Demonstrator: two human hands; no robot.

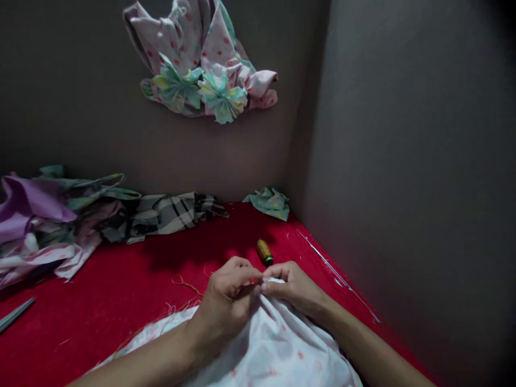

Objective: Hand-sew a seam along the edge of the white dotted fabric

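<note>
Watching this one on my remote feed from the head cam, and I'll place everything off the red-covered table [97, 306]. At its far left edge there's a slim grey metal blade [16, 314], though I can't tell what tool it belongs to. Behind that, a big heap of purple and pink fabric [36, 220] spills over the table's back left side, and a bunched plaid cloth [173, 212] sits right next to it along the table's back edge. Up above the table, a pink dotted garment with teal fabric flowers [197, 59] hangs on the back wall [80, 107]. Loose orange thread [185, 285] trails across the table just left of the hands. The left hand [226, 306] and right hand [294, 287] are close together over the table's near side, with the fingers [245, 274] curled in and pinching a gathered edge of the white polka-dot fabric [278, 344], which lies across the near part of the table. The fingertips of both hands meet there, and I can't tell if they're holding a needle too. Just beyond them a gold thread spool [264, 252] lies on its side, with a small teal floral scrap [269, 203] at the table's back edge. Far right, a long thin metal rod [336, 274] lies along the table's right edge.
</note>
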